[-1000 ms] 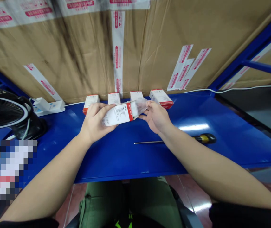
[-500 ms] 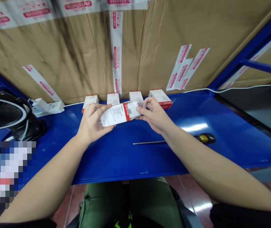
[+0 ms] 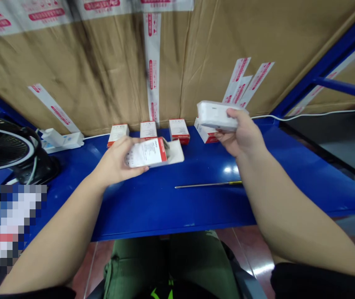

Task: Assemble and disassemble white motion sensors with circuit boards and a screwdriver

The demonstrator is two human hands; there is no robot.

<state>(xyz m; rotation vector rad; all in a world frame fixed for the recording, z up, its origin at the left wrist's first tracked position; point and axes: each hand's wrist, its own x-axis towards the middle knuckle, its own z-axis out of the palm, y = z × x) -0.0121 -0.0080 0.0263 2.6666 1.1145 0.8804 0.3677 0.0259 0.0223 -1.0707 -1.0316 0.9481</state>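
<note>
My left hand (image 3: 118,161) is closed round a white and red cardboard box (image 3: 148,152), held tilted above the table. Its right end is open, with a flap sticking out and a dark gap inside. Off to the right and higher, my right hand (image 3: 242,131) grips a white plastic detector (image 3: 216,114) that looks wrapped in clear film. The detector is apart from the box and partly covers another boxed item behind it. Below my hands a screwdriver (image 3: 205,185) lies on the table, its handle mostly hidden by my right forearm.
Several small white and red boxes (image 3: 179,129) stand along the back of the blue table (image 3: 165,207), against a cardboard wall. At the left are a black fan (image 3: 6,145) and a white power strip (image 3: 63,142). A white cable (image 3: 304,116) runs along the back right.
The detector has come out of the box's end in my right hand, which moved right and up. My left hand keeps the box at nearly the same spot.
</note>
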